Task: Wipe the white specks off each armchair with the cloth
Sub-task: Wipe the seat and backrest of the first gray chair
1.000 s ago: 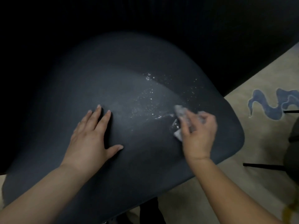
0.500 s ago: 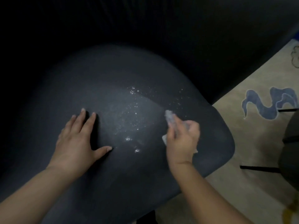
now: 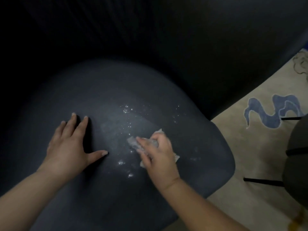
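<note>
A dark armchair seat (image 3: 103,90) fills most of the head view, its backrest black behind it. White specks (image 3: 127,108) are scattered over the seat's right half, with more clumps (image 3: 130,175) lower down. My right hand (image 3: 158,157) presses a crumpled whitish cloth (image 3: 133,141) onto the seat among the specks. My left hand (image 3: 70,144) lies flat on the seat to the left, fingers spread, holding nothing.
To the right is a beige carpet (image 3: 250,155) with a blue swirl pattern (image 3: 270,112). A second dark chair (image 3: 296,157) with thin black legs (image 3: 263,181) stands at the right edge.
My right hand has swept the cloth leftward and down across the specks. Some specks now lie in clumps lower on the seat. The view has shifted, so the seat sits lower.
</note>
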Demonstrator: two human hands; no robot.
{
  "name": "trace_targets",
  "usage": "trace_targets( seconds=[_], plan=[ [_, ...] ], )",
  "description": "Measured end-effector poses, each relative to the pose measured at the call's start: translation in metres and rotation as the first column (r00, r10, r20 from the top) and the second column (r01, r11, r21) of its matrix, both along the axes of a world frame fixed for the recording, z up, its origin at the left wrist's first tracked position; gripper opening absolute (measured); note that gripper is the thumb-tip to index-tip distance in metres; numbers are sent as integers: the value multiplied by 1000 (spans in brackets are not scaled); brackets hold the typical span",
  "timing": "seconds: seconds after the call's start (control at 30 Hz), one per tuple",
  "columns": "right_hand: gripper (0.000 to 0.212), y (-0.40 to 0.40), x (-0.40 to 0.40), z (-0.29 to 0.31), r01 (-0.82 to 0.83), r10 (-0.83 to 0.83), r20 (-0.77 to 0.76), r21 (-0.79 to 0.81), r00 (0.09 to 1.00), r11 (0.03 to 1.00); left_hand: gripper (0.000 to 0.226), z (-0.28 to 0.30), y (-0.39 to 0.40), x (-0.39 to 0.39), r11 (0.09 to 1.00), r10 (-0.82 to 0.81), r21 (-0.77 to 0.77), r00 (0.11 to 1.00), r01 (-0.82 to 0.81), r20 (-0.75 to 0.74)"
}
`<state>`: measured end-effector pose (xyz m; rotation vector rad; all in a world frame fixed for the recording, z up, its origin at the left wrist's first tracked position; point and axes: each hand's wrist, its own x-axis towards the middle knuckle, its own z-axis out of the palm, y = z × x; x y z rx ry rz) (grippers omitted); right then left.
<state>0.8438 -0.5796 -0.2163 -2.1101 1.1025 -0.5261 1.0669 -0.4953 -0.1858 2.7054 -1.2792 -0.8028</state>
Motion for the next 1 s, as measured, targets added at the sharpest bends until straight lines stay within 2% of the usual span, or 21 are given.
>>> trace_targets(
  seconds=[0.03,0.07,0.1,0.17,0.2,0.23,0.3,0.37,0.47,0.63,0.77,0.83,0.9,0.97,1.0],
  plan=[
    [31,-2,-3,-1,-17,16,-14,-48,1000,999,124,0,-4,3,1000,19,10,1000,-19,2],
    [34,-13,-9,-3,33,-35,-19,-107,999,994,125,0,-8,5,999,30,30,1000,-31,7],
    [34,-27,-16,-4,147,-154,-37,-140,987,979,126,-1,-11,6,998,37,55,999,-37,12],
    [36,-53,-25,-1,401,-420,-110,-158,901,902,128,-3,-17,7,993,39,112,999,-41,22],
    [40,-57,-25,0,460,-477,-161,-134,864,878,129,-5,-18,7,989,34,143,999,-38,28],
    [46,-53,-22,0,439,-454,-210,-116,866,891,130,-6,-19,6,985,30,167,999,-35,33],
    [57,-34,-15,0,232,-262,-265,-138,928,963,132,-9,-19,5,982,26,184,999,-32,31],
    [71,-22,-17,-1,53,-95,-296,-147,950,988,134,-12,-19,5,981,16,192,999,-22,31],
    [84,-29,-30,-2,-1,-48,-351,-138,935,990,135,-14,-17,5,981,3,196,999,-11,37],
    [72,-37,-37,-4,-50,-47,-374,-246,926,968,136,-20,-16,6,984,-11,179,998,1,54],
    [40,-51,-25,-3,63,-144,-254,-300,957,952,136,-23,-14,6,985,-8,175,998,-2,58],
    [33,-62,-20,2,157,-193,-153,-219,969,963,136,-24,-14,6,985,-12,174,998,1,65],
    [31,-78,-19,5,327,-342,-87,-152,936,933,136,-24,-14,5,984,-16,177,997,3,69],
    [30,-98,-20,5,470,-487,-105,-152,867,870,137,-25,-14,5,984,-23,179,997,9,77],
    [31,-108,-20,4,490,-510,-148,-151,847,858,137,-25,-15,5,983,-26,183,997,11,78]
  ],
)
